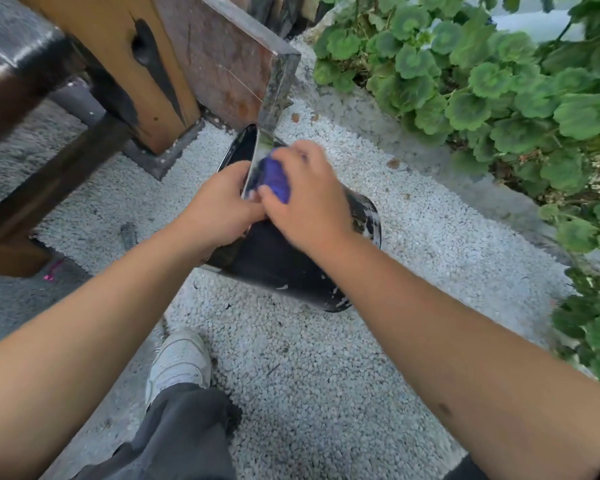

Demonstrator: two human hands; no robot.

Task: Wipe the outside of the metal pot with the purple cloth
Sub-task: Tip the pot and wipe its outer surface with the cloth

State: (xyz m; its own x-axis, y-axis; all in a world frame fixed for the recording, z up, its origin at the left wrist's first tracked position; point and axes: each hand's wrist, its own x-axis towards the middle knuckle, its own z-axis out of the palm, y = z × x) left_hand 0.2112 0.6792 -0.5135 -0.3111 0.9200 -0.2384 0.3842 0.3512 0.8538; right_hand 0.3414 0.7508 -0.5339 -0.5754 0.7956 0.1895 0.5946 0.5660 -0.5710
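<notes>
The metal pot [278, 268] is tipped on its side above the gravel, its open mouth facing left and its dark, stained base to the right. My left hand [219, 206] grips the pot's rim, fingers reaching inside. My right hand [309, 195] presses the bunched purple cloth [274, 180] against the shiny outer wall near the rim. Most of the cloth is hidden under my fingers. The hand and cloth look blurred.
White gravel ground [326, 375] lies below. A wooden bench leg [132, 74] and a rusty metal slab [229, 53] stand behind the pot. Green leafy plants [492, 91] fill the right side. My white shoe [177, 362] and grey trouser leg sit below the pot.
</notes>
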